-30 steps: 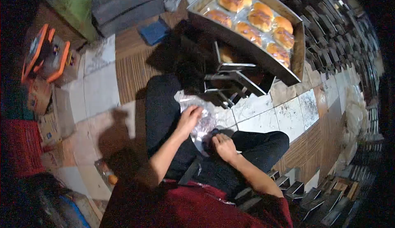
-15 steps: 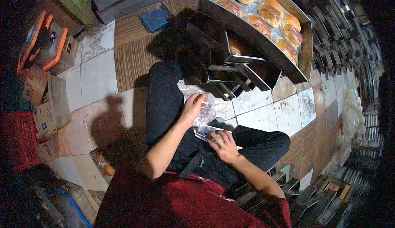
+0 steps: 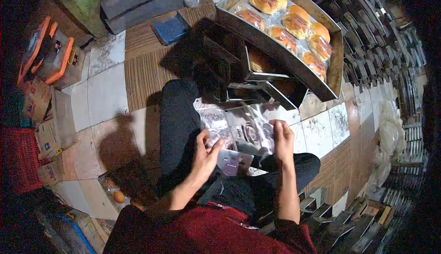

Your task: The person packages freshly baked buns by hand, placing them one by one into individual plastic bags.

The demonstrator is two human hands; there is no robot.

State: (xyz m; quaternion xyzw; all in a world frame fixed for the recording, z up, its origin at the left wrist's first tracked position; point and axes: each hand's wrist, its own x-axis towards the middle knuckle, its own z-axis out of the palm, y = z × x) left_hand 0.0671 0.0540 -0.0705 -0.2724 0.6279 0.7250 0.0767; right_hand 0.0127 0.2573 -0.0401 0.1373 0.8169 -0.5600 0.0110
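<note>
A clear plastic bag (image 3: 251,128) is spread above my lap, with shiny light on its surface. At its right edge my right hand (image 3: 284,140) pinches the plastic between thumb and fingers. My left hand (image 3: 206,155) is beside the bag's lower left corner, thumb and forefinger apart, the thumb close to the plastic. Just below lies a flat greyish plastic packet or stack of sheets (image 3: 234,163) on my lap. More crumpled clear plastic (image 3: 213,121) sits on the floor beyond my left hand.
A metal tray (image 3: 336,63) of wrapped buns (image 3: 294,22) rests on stacked dark trays (image 3: 268,77) ahead. A blue flat object (image 3: 170,28) lies on the floor. Left are an orange-edged box (image 3: 59,63), cartons (image 3: 48,134) and a red crate (image 3: 20,160). Metal racks or trays (image 3: 381,38) line the right.
My right hand has lifted from my lap, up and to the right, drawing out the clear bag. My left hand has come back toward me and down. The view has shifted slightly.
</note>
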